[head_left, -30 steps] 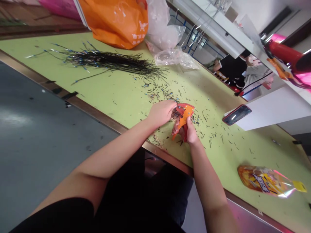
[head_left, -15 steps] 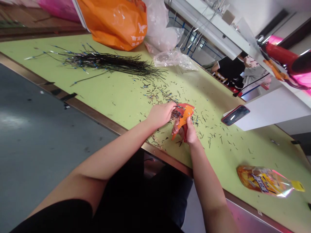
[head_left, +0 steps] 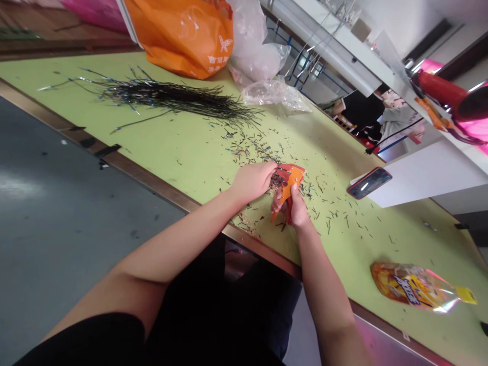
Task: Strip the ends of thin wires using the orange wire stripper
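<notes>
My right hand (head_left: 293, 206) is wrapped round the handles of an orange and red hand tool (head_left: 292, 178), whose jaw end points up and left. Just left of the jaws, my left hand (head_left: 254, 179) is closed in a pinch, its fingertips touching the tool's head; a thin dark wire seems to run from them into the jaws. Under and around both hands lie many short dark cuttings (head_left: 275, 182). Farther back on the left, a bundle of black wires (head_left: 171, 96) with blue and silver ends rests on the green table (head_left: 152, 152).
An orange bag (head_left: 183, 40) and clear plastic bags (head_left: 255, 56) stand at the back. To the right, a phone (head_left: 369, 183) leans near a white panel (head_left: 430, 168), and a drink bottle (head_left: 415, 285) lies on its side. Other people (head_left: 362, 109) sit beyond the table.
The view has shifted very slightly. My right hand's fingers and the tool's handles have moved a little; my left hand stays pinched at the jaws.
</notes>
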Available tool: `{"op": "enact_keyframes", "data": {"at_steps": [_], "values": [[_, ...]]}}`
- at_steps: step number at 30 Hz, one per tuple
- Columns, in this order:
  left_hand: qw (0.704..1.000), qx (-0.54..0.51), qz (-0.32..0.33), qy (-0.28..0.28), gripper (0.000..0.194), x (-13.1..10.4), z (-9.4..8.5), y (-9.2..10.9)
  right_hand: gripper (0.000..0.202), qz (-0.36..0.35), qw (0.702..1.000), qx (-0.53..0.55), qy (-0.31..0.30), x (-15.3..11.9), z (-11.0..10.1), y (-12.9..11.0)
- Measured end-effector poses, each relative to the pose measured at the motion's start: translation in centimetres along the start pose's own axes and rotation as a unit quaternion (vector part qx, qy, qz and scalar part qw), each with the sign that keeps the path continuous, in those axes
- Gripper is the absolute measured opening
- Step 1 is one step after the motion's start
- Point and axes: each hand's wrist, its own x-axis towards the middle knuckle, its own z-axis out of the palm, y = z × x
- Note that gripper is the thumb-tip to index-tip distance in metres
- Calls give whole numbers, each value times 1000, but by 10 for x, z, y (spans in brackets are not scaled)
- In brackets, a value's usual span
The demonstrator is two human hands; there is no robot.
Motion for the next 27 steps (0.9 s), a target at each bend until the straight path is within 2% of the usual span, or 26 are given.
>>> {"op": "enact_keyframes", "data": {"at_steps": [13, 18, 24, 27], "values": [[1000, 22, -11, 4, 34, -1, 0, -1, 62, -30, 994, 0, 102, 2, 32, 10], [999, 33, -15, 0, 35, 0, 0, -3, 65, -45, 989, 10, 137, 1, 37, 12], [998, -23, -3, 56, 40, -1, 7, 5, 60, -79, 990, 13, 118, -4, 39, 10], [996, -56, -13, 71, 36, 1, 6, -2, 58, -98, 990, 8, 105, -10, 42, 5]]}}
